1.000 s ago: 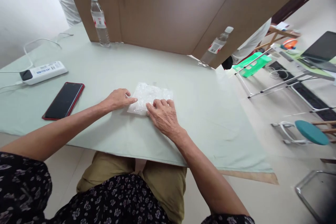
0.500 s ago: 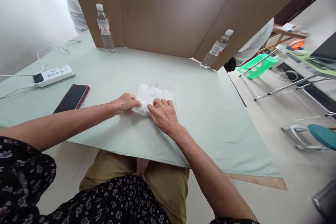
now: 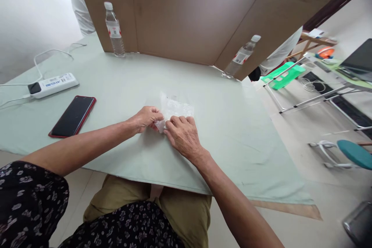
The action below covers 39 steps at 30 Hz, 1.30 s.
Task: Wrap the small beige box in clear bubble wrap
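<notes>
A small sheet of clear bubble wrap (image 3: 179, 107) lies on the green-covered table (image 3: 232, 135) in front of me. My left hand (image 3: 148, 119) pinches its near left corner between thumb and fingers, and that corner is lifted and bent. My right hand (image 3: 183, 133) rests over the near right part of the sheet, fingers curled and pressed down on it. The fingertips of the right hand are partly hidden beneath the knuckles.
A phone (image 3: 72, 116) in a red case and a white power strip (image 3: 54, 85) with cables lie to the left. Water bottles stand at left (image 3: 114, 33) and right (image 3: 241, 56) against a cardboard partition (image 3: 180, 15). A person's white sleeve (image 3: 81, 6) shows behind it.
My left hand has moved right, toward my right hand, folding the bubble wrap's left edge inward. The right hand stays on the sheet. The camera view has shifted slightly.
</notes>
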{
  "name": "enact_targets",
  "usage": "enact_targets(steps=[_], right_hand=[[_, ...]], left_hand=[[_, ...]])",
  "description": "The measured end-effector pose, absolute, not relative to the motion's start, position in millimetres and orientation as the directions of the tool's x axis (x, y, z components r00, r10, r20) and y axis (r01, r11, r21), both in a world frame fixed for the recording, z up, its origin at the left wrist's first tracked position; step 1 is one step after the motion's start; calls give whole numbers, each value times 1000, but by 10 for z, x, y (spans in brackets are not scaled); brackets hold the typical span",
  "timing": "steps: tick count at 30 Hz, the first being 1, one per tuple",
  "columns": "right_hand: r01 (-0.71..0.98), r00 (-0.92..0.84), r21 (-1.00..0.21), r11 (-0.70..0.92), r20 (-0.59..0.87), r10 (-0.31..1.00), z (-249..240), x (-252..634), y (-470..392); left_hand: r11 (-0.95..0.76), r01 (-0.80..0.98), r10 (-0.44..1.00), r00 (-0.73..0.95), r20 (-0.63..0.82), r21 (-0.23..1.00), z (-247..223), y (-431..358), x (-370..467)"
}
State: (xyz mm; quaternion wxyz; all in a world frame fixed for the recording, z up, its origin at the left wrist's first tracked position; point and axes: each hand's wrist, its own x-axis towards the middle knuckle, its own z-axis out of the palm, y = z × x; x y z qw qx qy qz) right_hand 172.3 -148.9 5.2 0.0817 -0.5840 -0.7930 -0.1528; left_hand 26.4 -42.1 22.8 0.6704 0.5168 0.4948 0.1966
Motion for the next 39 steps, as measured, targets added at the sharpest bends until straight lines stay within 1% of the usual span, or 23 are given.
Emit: enact_targets(steps=[4, 6, 7, 8, 10, 11, 12, 13, 15, 16, 17, 19, 21, 23, 25, 29, 32, 35, 39], right_hand=[[956, -293, 91, 279, 321, 901, 58, 1747, -1565], [957, -288, 58, 286, 329, 899, 72, 1751, -1584], [956, -286, 37, 290, 332, 899, 80, 1753, -1590], [955, -284, 13, 297, 334, 899, 88, 1757, -1597], [949, -275, -52, 311, 346, 897, 97, 1785, -1628], [948, -253, -90, 304, 361, 898, 96, 1813, -1656], [951, -208, -134, 277, 384, 900, 90, 1853, -1693], [956, -132, -188, 225, 411, 902, 79, 1906, -1737], [941, 100, -334, 54, 429, 898, 46, 2044, -1840], [904, 233, -424, -51, 389, 891, 27, 2120, -1889], [846, 340, -512, -149, 304, 890, 9, 2195, -1931], [713, 471, -625, -318, 91, 877, -18, 2317, -1979], [612, 514, -674, -414, -59, 856, -31, 2376, -1969], [564, 523, -695, -446, -117, 844, -34, 2371, -1906], [546, 519, -704, -453, -140, 843, -43, 2326, -1814], [532, 519, -722, -444, -137, 844, -118, 2218, -1653], [478, 513, -810, -338, -55, 856, -200, 2142, -1597], [406, 505, -893, -195, 41, 862, -231, 2048, -1573], [363, 498, -927, -100, 103, 861, -177, 1916, -1539]], left_hand=[[402, 245, 692, 549, -468, 882, 289, -424, 257], [353, 265, 663, 605, -440, 897, 286, -429, 243], [294, 289, 664, 624, -412, 911, 270, -437, 237], [204, 316, 674, 641, -367, 927, 244, -449, 233], [-71, 353, 714, 671, -200, 933, 170, -484, 234], [-231, 364, 729, 679, -88, 902, 126, -505, 238], [-381, 372, 732, 681, 30, 847, 82, -526, 241], [-504, 378, 722, 678, 139, 776, 39, -546, 245], [-655, 388, 682, 673, 286, 649, -37, -578, 248], [-697, 386, 660, 676, 329, 604, -68, -589, 247], [-730, 379, 635, 682, 362, 569, -96, -598, 247], [-783, 364, 589, 697, 409, 505, -138, -611, 248], [-819, 357, 551, 706, 445, 449, -168, -620, 255], [-841, 354, 526, 710, 468, 410, -191, -627, 266], [-853, 346, 510, 710, 485, 391, -209, -630, 275], [-851, 332, 511, 699, 499, 407, -230, -623, 279], [-833, 341, 537, 688, 488, 435, -223, -615, 275], [-788, 387, 594, 683, 424, 479, -206, -617, 275], [-719, 416, 645, 699, 310, 557, -186, -622, 292]])
